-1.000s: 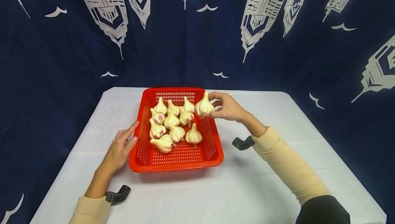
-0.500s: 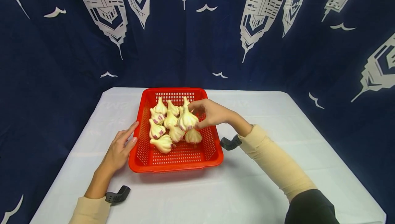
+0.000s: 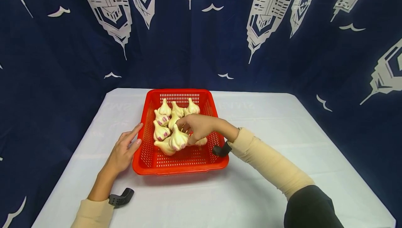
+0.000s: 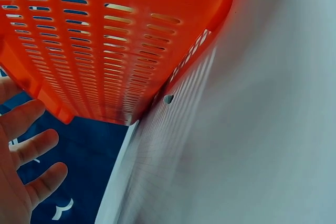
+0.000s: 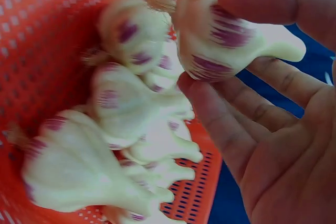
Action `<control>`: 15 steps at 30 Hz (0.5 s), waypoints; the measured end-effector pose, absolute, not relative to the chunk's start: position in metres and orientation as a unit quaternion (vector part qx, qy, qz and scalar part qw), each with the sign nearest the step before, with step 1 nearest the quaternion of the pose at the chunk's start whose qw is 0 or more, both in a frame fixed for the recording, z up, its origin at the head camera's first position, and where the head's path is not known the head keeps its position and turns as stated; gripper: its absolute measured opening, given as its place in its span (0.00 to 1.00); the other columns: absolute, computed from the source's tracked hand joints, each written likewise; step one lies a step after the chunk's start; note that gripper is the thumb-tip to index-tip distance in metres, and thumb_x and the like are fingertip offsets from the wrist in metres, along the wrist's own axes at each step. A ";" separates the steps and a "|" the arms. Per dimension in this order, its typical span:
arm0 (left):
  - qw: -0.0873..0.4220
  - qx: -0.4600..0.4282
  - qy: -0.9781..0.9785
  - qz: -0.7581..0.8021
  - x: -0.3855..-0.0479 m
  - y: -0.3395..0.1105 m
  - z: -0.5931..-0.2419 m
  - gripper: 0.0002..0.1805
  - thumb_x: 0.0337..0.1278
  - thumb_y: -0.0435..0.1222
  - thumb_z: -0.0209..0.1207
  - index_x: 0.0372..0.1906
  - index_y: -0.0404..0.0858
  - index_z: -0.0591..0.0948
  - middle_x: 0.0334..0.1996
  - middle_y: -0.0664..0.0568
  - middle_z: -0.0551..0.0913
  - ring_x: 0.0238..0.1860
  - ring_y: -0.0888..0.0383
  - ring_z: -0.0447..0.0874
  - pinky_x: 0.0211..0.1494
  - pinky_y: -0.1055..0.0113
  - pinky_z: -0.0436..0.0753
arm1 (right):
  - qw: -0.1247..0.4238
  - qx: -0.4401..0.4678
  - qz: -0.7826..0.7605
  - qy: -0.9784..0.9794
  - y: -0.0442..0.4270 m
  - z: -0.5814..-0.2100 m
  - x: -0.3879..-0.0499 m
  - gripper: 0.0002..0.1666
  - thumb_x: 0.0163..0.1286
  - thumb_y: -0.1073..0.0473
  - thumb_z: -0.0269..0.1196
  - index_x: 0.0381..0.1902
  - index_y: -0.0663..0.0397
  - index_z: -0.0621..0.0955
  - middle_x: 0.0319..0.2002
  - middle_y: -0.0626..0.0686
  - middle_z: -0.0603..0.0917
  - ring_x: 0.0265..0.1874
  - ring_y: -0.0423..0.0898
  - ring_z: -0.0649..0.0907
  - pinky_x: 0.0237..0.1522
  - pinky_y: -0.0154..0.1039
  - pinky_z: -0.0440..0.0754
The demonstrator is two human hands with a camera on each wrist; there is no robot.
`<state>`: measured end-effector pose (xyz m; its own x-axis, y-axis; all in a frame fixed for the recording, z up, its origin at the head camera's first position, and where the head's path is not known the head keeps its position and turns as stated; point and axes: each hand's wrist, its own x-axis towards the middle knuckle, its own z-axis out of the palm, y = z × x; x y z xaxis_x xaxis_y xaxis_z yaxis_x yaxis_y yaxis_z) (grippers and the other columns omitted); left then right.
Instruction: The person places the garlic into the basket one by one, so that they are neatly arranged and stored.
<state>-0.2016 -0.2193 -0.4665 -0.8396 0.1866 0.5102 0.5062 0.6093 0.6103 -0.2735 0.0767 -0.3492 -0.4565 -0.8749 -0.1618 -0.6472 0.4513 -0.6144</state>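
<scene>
A red plastic basket (image 3: 180, 169) with slotted walls stands on the table, several garlic bulbs inside it. My right hand (image 3: 200, 127) reaches over the basket and pinches one garlic bulb (image 3: 179, 138) between thumb and fingers, neck up in the head view. In the right wrist view that purple-streaked bulb (image 5: 210, 35) is held above the other bulbs (image 5: 73, 166). Part of the pile, including a bulb (image 3: 201, 141) below the right hand, is hidden. My left hand (image 3: 121, 151) touches the basket's left rim with its fingers extended; in the left wrist view its fingers (image 4: 39, 148) are spread beside the basket wall.
The basket rests on a white-covered table (image 3: 270, 116). A dark blue curtain (image 3: 194, 46) with white building prints hangs right behind the table. Black devices sit on the left wrist (image 3: 121, 197) and on the right wrist (image 3: 221, 149).
My right hand has carried the garlic bulb from the basket's right rim leftward and toward me, over the front of the pile. The left hand stays at the left rim.
</scene>
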 end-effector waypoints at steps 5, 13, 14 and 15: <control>0.203 -0.196 -0.873 -0.398 -0.201 -0.219 -0.465 0.28 0.68 0.35 0.52 0.72 0.40 0.69 0.64 0.42 0.76 0.55 0.46 0.72 0.48 0.48 0.73 | 0.286 -0.467 -0.191 0.814 0.069 -0.359 -0.269 0.22 0.50 0.71 0.74 0.39 0.53 0.76 0.37 0.49 0.81 0.41 0.44 0.83 0.43 0.35 0.81; 0.204 -0.197 -0.872 -0.399 -0.201 -0.218 -0.466 0.28 0.67 0.35 0.53 0.72 0.39 0.69 0.63 0.42 0.76 0.54 0.46 0.72 0.47 0.49 0.72 | 0.291 -0.475 -0.106 0.824 0.063 -0.371 -0.265 0.25 0.49 0.70 0.76 0.37 0.47 0.74 0.30 0.46 0.76 0.30 0.39 0.74 0.34 0.32 0.74; 0.203 -0.197 -0.873 -0.398 -0.201 -0.218 -0.466 0.28 0.68 0.35 0.53 0.72 0.39 0.69 0.63 0.41 0.76 0.55 0.46 0.72 0.48 0.49 0.72 | 0.286 -0.477 -0.095 0.826 0.063 -0.372 -0.264 0.25 0.49 0.70 0.76 0.37 0.47 0.74 0.29 0.46 0.76 0.30 0.40 0.74 0.34 0.32 0.73; 0.202 -0.198 -0.873 -0.397 -0.202 -0.218 -0.466 0.28 0.68 0.36 0.53 0.72 0.40 0.69 0.63 0.41 0.76 0.55 0.46 0.72 0.48 0.48 0.72 | 0.284 -0.477 -0.088 0.827 0.062 -0.373 -0.264 0.25 0.49 0.70 0.76 0.36 0.47 0.74 0.28 0.46 0.76 0.30 0.40 0.74 0.34 0.32 0.73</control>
<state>-0.2016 -0.2182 -0.4661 -0.8403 0.1856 0.5093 0.5057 0.6070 0.6131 -0.2640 0.0623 -0.3732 -0.3825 -0.8396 -0.3857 -0.7393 0.5285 -0.4173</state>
